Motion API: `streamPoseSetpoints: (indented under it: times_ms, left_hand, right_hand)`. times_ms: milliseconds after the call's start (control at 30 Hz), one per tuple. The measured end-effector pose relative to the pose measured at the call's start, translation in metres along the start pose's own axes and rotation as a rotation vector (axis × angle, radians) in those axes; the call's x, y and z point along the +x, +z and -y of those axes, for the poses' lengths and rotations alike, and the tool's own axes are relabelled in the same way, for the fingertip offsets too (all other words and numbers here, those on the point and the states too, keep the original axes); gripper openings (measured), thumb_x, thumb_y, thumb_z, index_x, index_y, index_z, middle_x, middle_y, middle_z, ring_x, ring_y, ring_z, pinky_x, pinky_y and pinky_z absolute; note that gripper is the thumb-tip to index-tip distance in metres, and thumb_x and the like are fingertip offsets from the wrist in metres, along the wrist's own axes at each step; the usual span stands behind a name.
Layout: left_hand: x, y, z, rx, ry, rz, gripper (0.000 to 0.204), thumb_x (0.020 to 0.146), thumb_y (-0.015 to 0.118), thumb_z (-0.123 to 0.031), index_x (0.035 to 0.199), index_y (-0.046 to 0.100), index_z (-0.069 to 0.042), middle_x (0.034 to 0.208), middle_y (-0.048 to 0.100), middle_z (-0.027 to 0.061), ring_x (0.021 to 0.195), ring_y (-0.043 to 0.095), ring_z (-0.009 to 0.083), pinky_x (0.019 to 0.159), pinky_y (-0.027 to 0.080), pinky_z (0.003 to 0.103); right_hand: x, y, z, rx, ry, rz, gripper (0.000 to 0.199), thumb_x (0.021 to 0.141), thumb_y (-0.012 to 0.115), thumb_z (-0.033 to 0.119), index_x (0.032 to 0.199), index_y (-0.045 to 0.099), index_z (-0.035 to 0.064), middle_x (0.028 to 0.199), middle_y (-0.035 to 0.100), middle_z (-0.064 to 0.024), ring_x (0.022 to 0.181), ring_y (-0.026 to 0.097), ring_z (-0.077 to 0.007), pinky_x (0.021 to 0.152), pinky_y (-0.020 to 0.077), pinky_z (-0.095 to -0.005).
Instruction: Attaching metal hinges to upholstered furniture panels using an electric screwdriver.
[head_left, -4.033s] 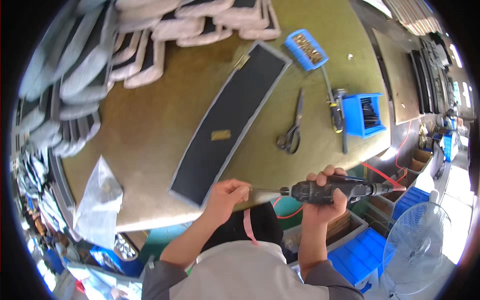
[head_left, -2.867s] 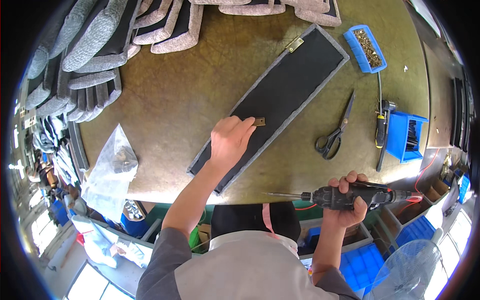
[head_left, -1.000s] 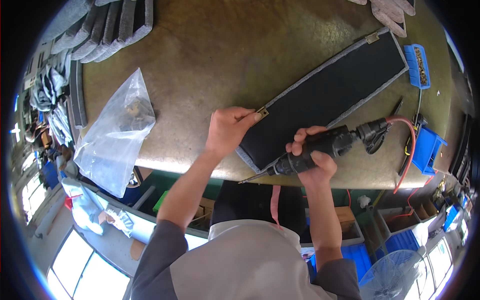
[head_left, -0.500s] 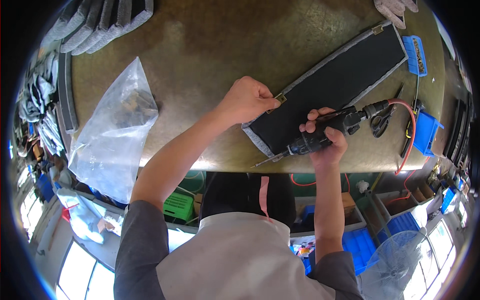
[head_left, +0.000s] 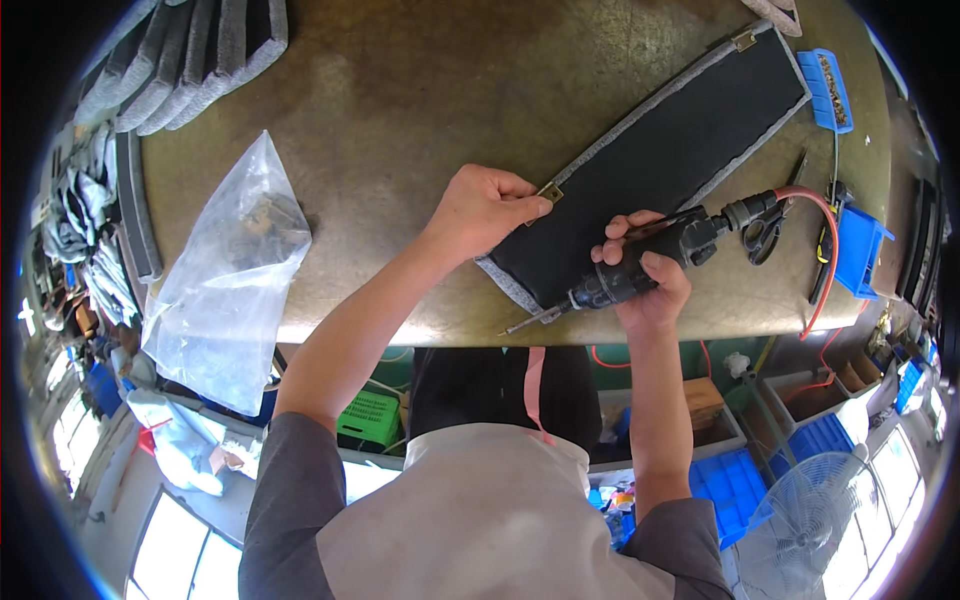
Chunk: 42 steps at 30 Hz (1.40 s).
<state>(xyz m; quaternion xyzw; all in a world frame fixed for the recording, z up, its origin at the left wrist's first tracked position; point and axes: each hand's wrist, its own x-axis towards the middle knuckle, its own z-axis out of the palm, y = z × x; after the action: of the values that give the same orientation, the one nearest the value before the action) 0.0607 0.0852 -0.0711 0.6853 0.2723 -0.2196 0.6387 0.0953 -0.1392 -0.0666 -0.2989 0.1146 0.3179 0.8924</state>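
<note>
A long black panel (head_left: 665,150) with a grey fuzzy fabric edging lies slantwise on the table. At its nearer left edge my left hand (head_left: 487,212) pinches a small brass hinge (head_left: 553,192) between thumb and fingers, against the edging. Another brass hinge (head_left: 744,41) sits near the panel's far corner. My right hand (head_left: 652,290) is closed around a black air screwdriver (head_left: 612,283), fed by a red hose (head_left: 829,230). The driver is over the panel's near end, its thin bit pointing left and down toward the table's front edge, apart from the hinge.
A clear plastic bag (head_left: 235,260) lies at the left, hanging over the front edge of the table (head_left: 400,120). Grey-edged panels (head_left: 190,65) are stacked far left. On the right are a blue tray of small screws (head_left: 826,90), black scissors (head_left: 764,238) and a blue bin (head_left: 860,250).
My hands keep their grips on the hinge and screwdriver. The panel and left hand appear slightly farther left in view, while the whole view has shifted a little.
</note>
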Motion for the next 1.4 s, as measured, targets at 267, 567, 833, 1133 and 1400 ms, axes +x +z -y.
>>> streamPoseSetpoints:
  times_ms: [267,567,833,1133,1400]
  left_hand:
    - [0.005,-0.004,-0.012,0.017,-0.037,0.089,0.021,0.079,0.072,-0.018,0.083,0.070,0.003,0.065,0.062,0.0024,0.060,0.053,0.0067,0.055,0.042,0.025]
    - [0.010,-0.011,-0.012,0.094,-0.064,0.164,0.021,0.082,0.069,-0.020,0.085,0.070,0.001,0.070,0.063,-0.0002,0.064,0.052,0.0054,0.060,0.042,0.023]
    - [0.012,-0.019,-0.016,0.177,-0.002,0.259,0.024,0.081,0.068,-0.021,0.088,0.072,0.001,0.069,0.062,0.0023,0.065,0.053,0.0073,0.061,0.042,0.025]
    - [0.013,-0.017,-0.009,0.105,-0.020,0.241,0.025,0.080,0.068,-0.022,0.090,0.072,0.001,0.068,0.063,0.0037,0.065,0.054,0.0082,0.062,0.043,0.026]
    - [0.013,-0.015,-0.006,0.123,-0.014,0.208,0.022,0.080,0.068,-0.021,0.083,0.071,0.001,0.065,0.062,0.0038,0.062,0.052,0.0082,0.059,0.042,0.027]
  right_hand:
    - [-0.014,0.000,0.007,-0.040,-0.040,0.019,0.047,0.067,0.064,0.011,0.112,0.054,0.0012,0.104,0.060,-0.0190,0.080,0.062,-0.0233,0.081,0.0472,-0.0404]
    - [-0.038,0.081,0.084,-0.414,-0.420,0.345,0.056,0.070,0.068,0.013,0.120,0.046,0.0017,0.108,0.055,-0.0201,0.080,0.060,-0.0230,0.080,0.0453,-0.0430]
    - [-0.011,0.110,0.089,-0.710,-0.548,0.500,0.061,0.069,0.069,0.008,0.124,0.043,0.0008,0.113,0.055,-0.0245,0.083,0.061,-0.0255,0.085,0.0462,-0.0468]
    - [0.010,0.123,0.072,-0.821,-0.652,0.509,0.059,0.071,0.069,0.010,0.123,0.045,0.0001,0.109,0.057,-0.0250,0.083,0.061,-0.0259,0.084,0.0483,-0.0449]
    - [0.021,0.120,0.062,-0.902,-0.695,0.427,0.058,0.071,0.071,0.013,0.122,0.046,0.0006,0.108,0.059,-0.0250,0.079,0.062,-0.0252,0.079,0.0493,-0.0421]
